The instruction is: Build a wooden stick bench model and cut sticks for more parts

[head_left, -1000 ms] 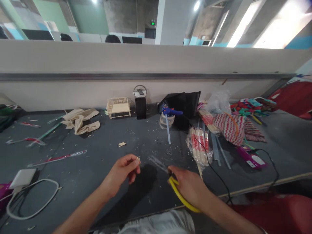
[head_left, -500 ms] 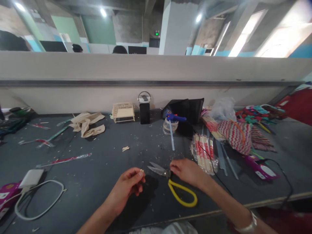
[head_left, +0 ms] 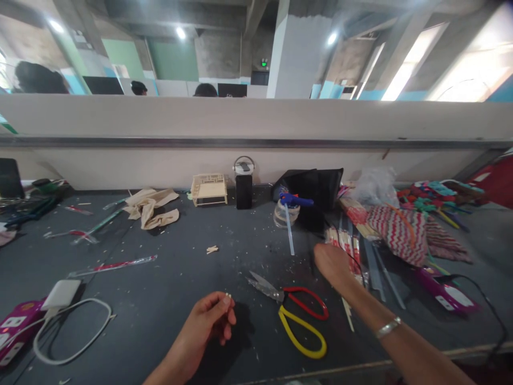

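Note:
My left hand [head_left: 212,321] is closed over the dark table [head_left: 168,299], with the tips of small wooden pieces [head_left: 227,295] pinched between thumb and forefinger. The scissors [head_left: 276,295], with one red and one yellow handle, lie between my hands. My right hand [head_left: 332,263] is at the left edge of the packaged wooden sticks [head_left: 355,251]; its fingers are turned away, and what they touch is hidden. A few small cut sticks [head_left: 212,249] lie in the middle of the table. A small wooden model bed [head_left: 209,189] stands at the back.
A blue glue gun [head_left: 295,200] rests on a glass jar [head_left: 286,215]. A phone [head_left: 243,191] stands by the back partition. Tan cloth [head_left: 152,207] and a white charger [head_left: 62,294] are at left. Knitted cloth [head_left: 398,230] and a purple box [head_left: 444,289] are at right.
My right hand has left the scissors and moved right to the packaged sticks, so the red handle now shows. My left hand keeps its pinch. The view has shifted slightly.

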Demonstrator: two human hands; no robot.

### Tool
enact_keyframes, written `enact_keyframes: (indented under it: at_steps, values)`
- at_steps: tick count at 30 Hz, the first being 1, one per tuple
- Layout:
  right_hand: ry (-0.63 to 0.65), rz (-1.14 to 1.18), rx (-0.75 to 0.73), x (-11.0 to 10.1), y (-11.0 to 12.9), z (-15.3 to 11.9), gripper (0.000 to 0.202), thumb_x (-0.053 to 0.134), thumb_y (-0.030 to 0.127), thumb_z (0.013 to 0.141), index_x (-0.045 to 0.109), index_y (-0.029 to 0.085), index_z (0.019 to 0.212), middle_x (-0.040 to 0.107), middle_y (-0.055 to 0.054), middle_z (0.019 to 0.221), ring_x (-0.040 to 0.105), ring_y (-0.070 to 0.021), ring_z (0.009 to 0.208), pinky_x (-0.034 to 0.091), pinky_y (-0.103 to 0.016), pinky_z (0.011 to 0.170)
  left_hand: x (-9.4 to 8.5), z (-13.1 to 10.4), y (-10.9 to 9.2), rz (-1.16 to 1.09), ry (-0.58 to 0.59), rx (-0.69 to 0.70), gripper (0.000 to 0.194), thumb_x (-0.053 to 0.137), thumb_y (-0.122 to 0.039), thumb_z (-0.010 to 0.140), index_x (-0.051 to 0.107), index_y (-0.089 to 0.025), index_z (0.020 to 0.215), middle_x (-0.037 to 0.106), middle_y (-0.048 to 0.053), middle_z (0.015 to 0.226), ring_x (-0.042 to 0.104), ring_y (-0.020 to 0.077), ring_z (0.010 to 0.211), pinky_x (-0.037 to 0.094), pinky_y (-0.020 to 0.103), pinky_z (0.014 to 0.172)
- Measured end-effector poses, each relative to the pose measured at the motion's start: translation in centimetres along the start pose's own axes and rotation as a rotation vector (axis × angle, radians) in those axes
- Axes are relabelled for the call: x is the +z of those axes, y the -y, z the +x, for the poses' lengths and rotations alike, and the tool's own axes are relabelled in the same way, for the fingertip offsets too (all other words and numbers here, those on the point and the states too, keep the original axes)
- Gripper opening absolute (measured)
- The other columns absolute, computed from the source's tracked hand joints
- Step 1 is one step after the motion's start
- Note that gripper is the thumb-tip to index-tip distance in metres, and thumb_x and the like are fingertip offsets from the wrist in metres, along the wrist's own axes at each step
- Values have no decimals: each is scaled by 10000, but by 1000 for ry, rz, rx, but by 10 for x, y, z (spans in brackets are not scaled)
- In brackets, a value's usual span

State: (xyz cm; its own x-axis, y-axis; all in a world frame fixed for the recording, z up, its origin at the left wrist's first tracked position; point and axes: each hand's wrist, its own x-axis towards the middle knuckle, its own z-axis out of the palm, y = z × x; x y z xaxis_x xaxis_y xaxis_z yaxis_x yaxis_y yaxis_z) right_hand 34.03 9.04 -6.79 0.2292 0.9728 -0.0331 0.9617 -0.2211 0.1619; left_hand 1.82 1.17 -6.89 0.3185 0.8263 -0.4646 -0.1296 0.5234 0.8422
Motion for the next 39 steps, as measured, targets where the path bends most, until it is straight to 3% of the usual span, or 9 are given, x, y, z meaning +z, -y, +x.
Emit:
enact_keyframes:
  at_steps: [7, 9, 12, 13, 16, 19, 26, 30, 39]
  values:
    - [33, 216, 64, -2, 5, 2, 256, 470, 49, 782, 674, 28, 934, 682, -269, 873, 665, -320, 888, 478, -355, 707, -3, -2, 6, -23, 21, 17, 331, 620, -478, 778, 552, -155, 798, 581, -7, 658, 500, 81, 480, 369, 199, 437]
    - [65, 314, 39, -4, 7, -6, 259, 478, 102, 782, 667, 46, 950, 686, -220, 863, 666, -282, 855, 476, -319, 677, -2, -1, 4, -72, 8, 30, 308, 634, -451, 780, 556, -156, 822, 600, -2, 683, 521, 83, 503, 381, 195, 441]
    - [141, 503, -52, -10, 21, -32, 318, 481, 185, 780, 638, 142, 1053, 667, -56, 763, 642, -157, 699, 452, -218, 572, 3, 0, -1, -170, 12, 32, 274, 644, -409, 789, 561, -156, 853, 639, 23, 755, 564, 90, 564, 412, 190, 466]
    - [180, 604, -80, -13, 28, -44, 349, 454, 203, 789, 609, 172, 1100, 631, -6, 707, 598, -116, 600, 417, -190, 497, 5, 1, -2, -197, 20, 23, 268, 644, -401, 792, 563, -154, 859, 651, 34, 779, 579, 94, 583, 423, 191, 476]
    - [447, 1421, -75, -21, 54, -80, 353, 511, 271, 734, 564, 174, 1069, 521, 47, 654, 403, -61, 433, 253, -171, 351, 16, 3, -5, -236, 69, -33, 265, 645, -392, 793, 569, -146, 859, 674, 65, 817, 617, 115, 623, 453, 198, 492]
    - [540, 1758, -59, -32, 80, -103, 251, 617, 279, 662, 525, 199, 882, 467, 80, 598, 344, -48, 432, 198, -150, 335, 27, 5, -7, -246, 134, -91, 252, 660, -376, 779, 569, -150, 843, 683, 72, 825, 642, 133, 643, 473, 204, 493]
    - [561, 1740, -61, -48, 100, -104, 158, 608, 271, 666, 524, 184, 767, 433, 82, 543, 335, -44, 451, 172, -146, 364, 36, 5, -8, -205, 209, -108, 240, 652, -374, 782, 574, -149, 819, 680, 61, 779, 624, 113, 575, 471, 189, 468]
    - [621, 1751, -76, -44, 101, -102, 124, 593, 223, 657, 530, 181, 755, 423, 74, 593, 334, -42, 481, 166, -147, 383, 34, 3, -9, -189, 215, -110, 262, 664, -397, 768, 576, -151, 794, 671, 45, 721, 597, 102, 533, 463, 189, 456]
    - [658, 1778, -66, -36, 104, -104, 150, 622, 271, 688, 511, 185, 740, 411, 80, 549, 339, -50, 473, 166, -150, 383, 36, 3, -12, -129, 249, -82, 297, 674, -424, 750, 572, -146, 768, 650, 31, 708, 571, 89, 507, 453, 199, 460]
